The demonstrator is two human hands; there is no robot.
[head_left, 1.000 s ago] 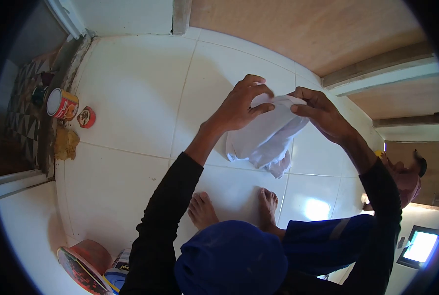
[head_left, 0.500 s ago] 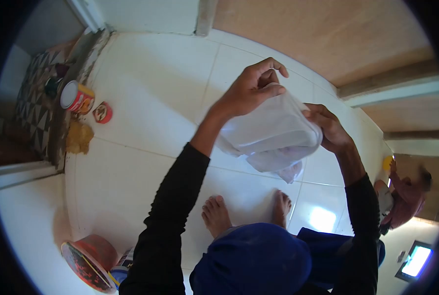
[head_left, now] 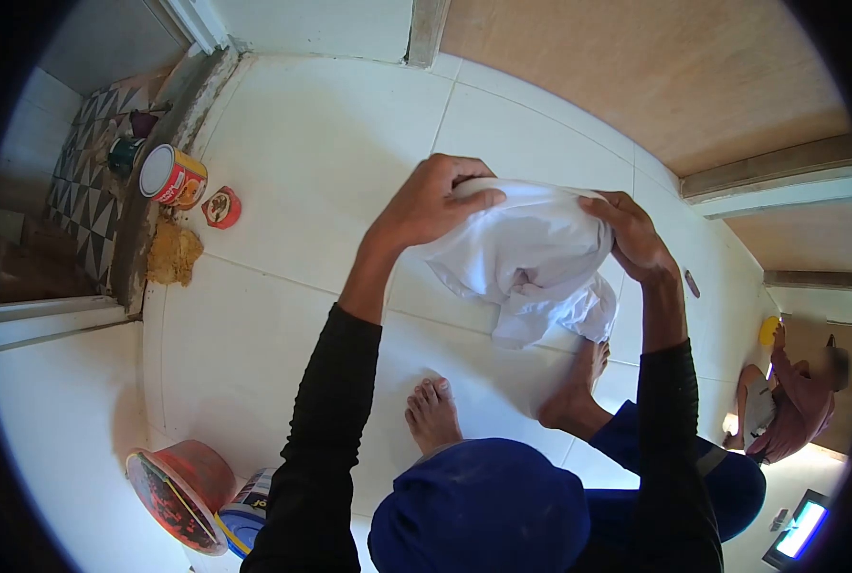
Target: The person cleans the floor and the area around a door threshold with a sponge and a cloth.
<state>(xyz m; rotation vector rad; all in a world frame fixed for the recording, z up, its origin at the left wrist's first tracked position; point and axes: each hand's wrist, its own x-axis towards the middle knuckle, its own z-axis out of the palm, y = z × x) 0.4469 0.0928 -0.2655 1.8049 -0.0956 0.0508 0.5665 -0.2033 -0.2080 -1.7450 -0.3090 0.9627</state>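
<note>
A thin white cloth point(head_left: 531, 239) hangs in loose folds between my two hands, above the tiled floor. My left hand point(head_left: 437, 202) is closed on its upper left edge, thumb along the front and fingers curled behind. At the upper right edge, my right hand point(head_left: 639, 237) pinches the cloth with the thumb on top. The edge between them is stretched nearly straight. Its lower end dangles bunched close to my right foot point(head_left: 578, 387) and overlaps the toes in this view.
By the doorway on the left are a red-and-yellow can point(head_left: 185, 181), a small red tub point(head_left: 221, 207) and a brown rag point(head_left: 173, 252). A reddish basin point(head_left: 197, 477) and blue-lidded bucket point(head_left: 246, 516) stand lower left. Another person point(head_left: 798, 401) sits at right. A lit screen point(head_left: 803, 528) is lower right.
My left hand has moved down and left, pulling the cloth's upper edge wider. The folds now hang more openly. My right foot has shifted outward, and the view has moved slightly.
</note>
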